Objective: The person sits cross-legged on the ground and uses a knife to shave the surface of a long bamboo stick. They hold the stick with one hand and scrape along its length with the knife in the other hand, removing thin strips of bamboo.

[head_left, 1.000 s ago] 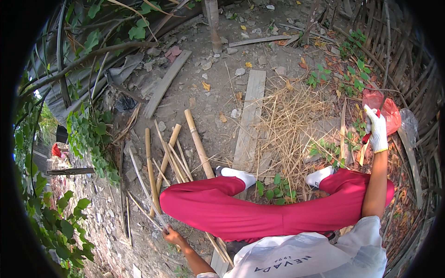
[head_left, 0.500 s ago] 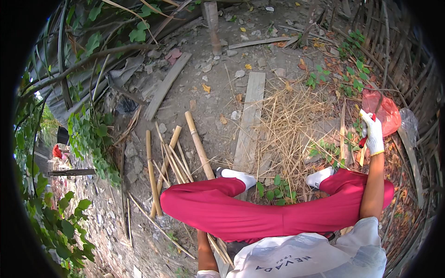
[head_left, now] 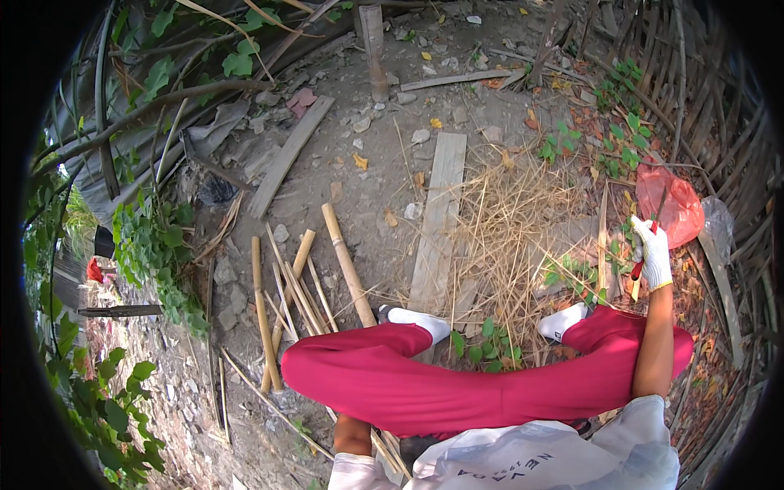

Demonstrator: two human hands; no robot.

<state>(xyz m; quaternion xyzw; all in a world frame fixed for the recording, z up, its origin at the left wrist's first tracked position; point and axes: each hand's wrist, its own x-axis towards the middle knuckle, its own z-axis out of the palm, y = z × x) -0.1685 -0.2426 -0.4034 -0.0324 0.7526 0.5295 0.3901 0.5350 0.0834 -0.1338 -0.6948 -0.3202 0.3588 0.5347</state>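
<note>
Bamboo poles (head_left: 349, 265) lie 10 o'clock of torso (head_left: 539, 449), seemingly unsplit yet; thin strips (head_left: 303, 299) alongside look already split. Left hand out of sight, grip can't be told. Right hand (head_left: 654, 255), 1 o'clock, clenches red-handled knife (head_left: 637, 269).

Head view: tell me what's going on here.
The person's gloved right hand grips a red-handled tool, which overlaps the red plastic bag in this view. The left forearm goes down beside the crimson trousers; the left hand is out of sight. Bamboo pieces lie on the ground to the left, and dry straw lies ahead of the feet.
</note>
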